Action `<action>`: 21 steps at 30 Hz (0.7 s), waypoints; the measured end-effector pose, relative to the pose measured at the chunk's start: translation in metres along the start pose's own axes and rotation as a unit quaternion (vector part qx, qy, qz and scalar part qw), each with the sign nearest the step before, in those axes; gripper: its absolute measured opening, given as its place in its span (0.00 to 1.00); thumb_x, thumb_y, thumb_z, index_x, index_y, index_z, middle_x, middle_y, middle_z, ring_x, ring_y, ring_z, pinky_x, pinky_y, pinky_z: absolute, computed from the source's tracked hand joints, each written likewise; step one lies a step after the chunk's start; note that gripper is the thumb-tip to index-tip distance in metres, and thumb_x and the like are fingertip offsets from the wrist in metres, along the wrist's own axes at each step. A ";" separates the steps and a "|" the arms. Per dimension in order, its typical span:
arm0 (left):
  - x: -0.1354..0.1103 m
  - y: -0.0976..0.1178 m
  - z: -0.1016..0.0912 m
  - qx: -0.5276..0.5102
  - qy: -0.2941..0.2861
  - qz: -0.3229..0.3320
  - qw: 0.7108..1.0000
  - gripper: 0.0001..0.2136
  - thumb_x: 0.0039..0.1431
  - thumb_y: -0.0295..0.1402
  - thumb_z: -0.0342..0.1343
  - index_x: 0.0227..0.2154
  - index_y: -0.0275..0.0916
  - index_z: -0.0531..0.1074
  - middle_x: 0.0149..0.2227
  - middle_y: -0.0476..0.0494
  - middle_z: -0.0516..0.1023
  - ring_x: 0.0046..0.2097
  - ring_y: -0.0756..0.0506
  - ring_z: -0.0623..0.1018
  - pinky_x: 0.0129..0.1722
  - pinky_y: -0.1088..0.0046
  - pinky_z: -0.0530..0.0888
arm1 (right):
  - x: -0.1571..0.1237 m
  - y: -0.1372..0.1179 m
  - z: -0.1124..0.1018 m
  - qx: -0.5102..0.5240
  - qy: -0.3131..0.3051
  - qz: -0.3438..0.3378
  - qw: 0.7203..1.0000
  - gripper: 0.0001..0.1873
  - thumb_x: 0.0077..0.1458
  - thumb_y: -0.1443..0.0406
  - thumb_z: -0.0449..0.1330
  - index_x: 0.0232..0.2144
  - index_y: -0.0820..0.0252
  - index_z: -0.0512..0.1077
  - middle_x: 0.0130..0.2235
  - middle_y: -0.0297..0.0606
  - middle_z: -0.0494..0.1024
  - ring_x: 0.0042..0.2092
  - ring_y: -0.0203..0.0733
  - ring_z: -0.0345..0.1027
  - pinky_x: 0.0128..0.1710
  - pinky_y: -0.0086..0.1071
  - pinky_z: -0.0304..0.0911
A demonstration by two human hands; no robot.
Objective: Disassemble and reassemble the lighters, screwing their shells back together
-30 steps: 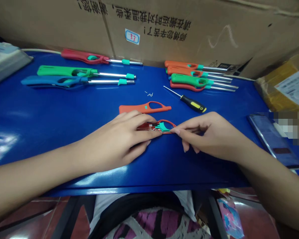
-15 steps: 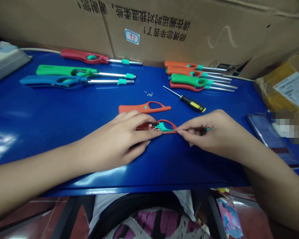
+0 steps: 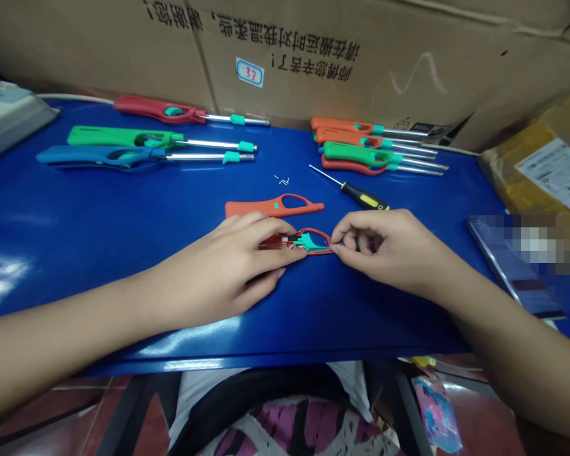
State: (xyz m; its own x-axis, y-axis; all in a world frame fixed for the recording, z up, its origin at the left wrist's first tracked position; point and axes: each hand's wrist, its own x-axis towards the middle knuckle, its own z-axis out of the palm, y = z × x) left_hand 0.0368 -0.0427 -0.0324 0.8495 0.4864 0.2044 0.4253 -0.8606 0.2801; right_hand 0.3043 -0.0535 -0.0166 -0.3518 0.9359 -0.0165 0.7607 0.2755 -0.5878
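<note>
An opened orange-red lighter half-shell (image 3: 314, 232) lies flat on the blue table, with a teal trigger (image 3: 310, 242) and small inner parts in it. My left hand (image 3: 247, 259) holds it down, thumb and fingers on either side of its handle, covering much of that end. At the shell's narrow right end, my right hand (image 3: 384, 247) is closed in a pinch around a thin wire or tube, mostly hidden by the fingertips. Something dark shows inside the curled fingers. Just behind lies the matching orange cover half (image 3: 256, 208), with a teal spot on it.
Long-nosed lighters lie at the back left, including a blue one (image 3: 99, 156), and several more (image 3: 351, 152) at the back right. A screwdriver (image 3: 363, 197) and tiny screws (image 3: 284, 182) lie behind my hands. A phone (image 3: 513, 272) rests at right. Cardboard (image 3: 285, 38) walls the back.
My right hand has moved slightly left, closer to the shell's tip, and its fingers have curled in more. My left hand and the shell stay in place; the view has shifted a little.
</note>
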 end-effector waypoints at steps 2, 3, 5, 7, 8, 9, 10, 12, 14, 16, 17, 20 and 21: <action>0.000 0.001 0.000 0.002 0.002 0.000 1.000 0.18 0.70 0.30 0.49 0.59 0.45 0.73 0.56 0.36 0.73 0.55 0.37 0.73 0.53 0.55 0.73 | 0.001 0.001 0.002 0.021 -0.015 0.013 1.000 0.02 0.51 0.69 0.63 0.30 0.59 0.76 0.22 0.26 0.71 0.21 0.28 0.60 0.20 0.26 0.54; 0.000 0.000 0.000 0.002 0.003 0.001 1.000 0.19 0.70 0.30 0.49 0.60 0.45 0.73 0.56 0.36 0.73 0.56 0.36 0.73 0.53 0.54 0.73 | 0.001 0.001 0.002 0.029 -0.020 0.017 0.999 0.01 0.51 0.68 0.63 0.30 0.59 0.76 0.21 0.26 0.70 0.21 0.28 0.60 0.20 0.26 0.54; -0.001 0.000 0.001 0.003 0.006 0.004 1.000 0.18 0.70 0.30 0.49 0.59 0.45 0.73 0.56 0.36 0.73 0.57 0.36 0.73 0.54 0.54 0.73 | 0.002 0.002 0.002 0.034 -0.026 0.020 0.999 0.02 0.52 0.68 0.62 0.30 0.59 0.76 0.22 0.26 0.70 0.21 0.29 0.61 0.21 0.26 0.55; -0.001 -0.002 0.001 -0.001 0.008 0.006 1.000 0.18 0.70 0.30 0.49 0.59 0.45 0.74 0.57 0.37 0.74 0.57 0.37 0.74 0.56 0.54 0.72 | 0.002 0.003 0.001 0.030 -0.028 0.023 0.999 0.02 0.53 0.67 0.63 0.31 0.59 0.76 0.22 0.27 0.70 0.22 0.30 0.62 0.22 0.26 0.55; -0.001 -0.003 0.002 -0.005 0.011 0.007 1.000 0.18 0.70 0.30 0.50 0.58 0.45 0.74 0.58 0.38 0.74 0.58 0.37 0.74 0.57 0.54 0.72 | 0.002 0.003 0.000 0.028 -0.028 0.025 0.999 0.02 0.53 0.67 0.63 0.31 0.59 0.77 0.22 0.27 0.70 0.23 0.30 0.62 0.22 0.26 0.55; -0.001 -0.005 0.002 -0.012 0.017 0.008 1.000 0.17 0.70 0.30 0.50 0.58 0.45 0.74 0.58 0.39 0.75 0.58 0.37 0.74 0.58 0.54 0.71 | 0.002 0.004 0.000 0.028 -0.027 0.026 0.999 0.02 0.53 0.67 0.63 0.31 0.59 0.77 0.23 0.28 0.71 0.23 0.30 0.62 0.22 0.26 0.55; -0.001 -0.006 0.002 -0.021 0.028 0.009 0.999 0.17 0.69 0.30 0.51 0.57 0.45 0.75 0.57 0.40 0.76 0.58 0.38 0.74 0.59 0.56 0.71 | 0.002 0.004 0.000 0.030 -0.026 0.026 0.999 0.02 0.53 0.67 0.63 0.31 0.59 0.77 0.23 0.28 0.71 0.22 0.30 0.62 0.22 0.26 0.55; 0.000 -0.008 0.001 -0.048 0.061 0.011 0.997 0.15 0.69 0.29 0.52 0.54 0.45 0.77 0.56 0.43 0.78 0.58 0.41 0.76 0.59 0.59 0.71 | 0.003 0.003 0.001 0.038 -0.024 0.015 0.999 0.03 0.52 0.68 0.63 0.32 0.60 0.76 0.23 0.27 0.70 0.22 0.29 0.61 0.22 0.25 0.54; 0.001 -0.009 -0.002 -0.069 0.101 0.008 0.992 0.13 0.68 0.29 0.53 0.51 0.43 0.78 0.54 0.43 0.79 0.55 0.43 0.77 0.58 0.62 0.72 | 0.004 0.003 0.002 0.048 -0.022 -0.005 0.999 0.04 0.52 0.69 0.62 0.33 0.60 0.76 0.23 0.27 0.70 0.21 0.28 0.59 0.22 0.25 0.54; 0.003 -0.011 -0.007 -0.069 0.128 -0.004 0.989 0.12 0.68 0.29 0.54 0.48 0.41 0.79 0.53 0.42 0.80 0.53 0.43 0.78 0.55 0.63 0.73 | 0.005 0.002 0.002 0.050 -0.016 -0.028 0.998 0.04 0.52 0.69 0.62 0.33 0.61 0.76 0.24 0.27 0.70 0.21 0.28 0.58 0.22 0.25 0.53; 0.003 -0.013 -0.010 -0.061 0.137 -0.014 0.989 0.12 0.67 0.30 0.53 0.48 0.40 0.79 0.52 0.41 0.80 0.52 0.43 0.78 0.54 0.63 0.74 | 0.005 0.002 0.002 0.048 -0.008 -0.039 0.998 0.04 0.52 0.69 0.62 0.33 0.61 0.76 0.24 0.27 0.70 0.21 0.28 0.57 0.22 0.25 0.53; 0.004 -0.023 -0.018 -0.020 0.150 -0.054 0.987 0.12 0.67 0.33 0.52 0.48 0.41 0.78 0.51 0.42 0.80 0.52 0.41 0.78 0.54 0.61 0.73 | 0.005 0.003 0.002 0.035 0.040 -0.074 0.996 0.04 0.53 0.69 0.62 0.33 0.61 0.76 0.26 0.29 0.71 0.23 0.28 0.57 0.24 0.26 0.55; 0.004 -0.028 -0.021 -0.004 0.148 -0.072 0.986 0.13 0.67 0.35 0.53 0.48 0.41 0.79 0.51 0.41 0.80 0.53 0.40 0.77 0.55 0.60 0.73 | 0.005 0.003 0.002 0.029 0.061 -0.083 0.994 0.04 0.54 0.68 0.62 0.33 0.60 0.76 0.27 0.29 0.71 0.23 0.29 0.57 0.25 0.27 0.55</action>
State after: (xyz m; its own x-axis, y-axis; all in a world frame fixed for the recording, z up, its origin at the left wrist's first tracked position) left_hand 0.0222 -0.0135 -0.0201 0.6522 0.6268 0.4264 0.5307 -0.7791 0.3337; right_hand 0.3044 -0.0486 -0.0199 -0.3980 0.8994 0.1808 0.6637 0.4183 -0.6201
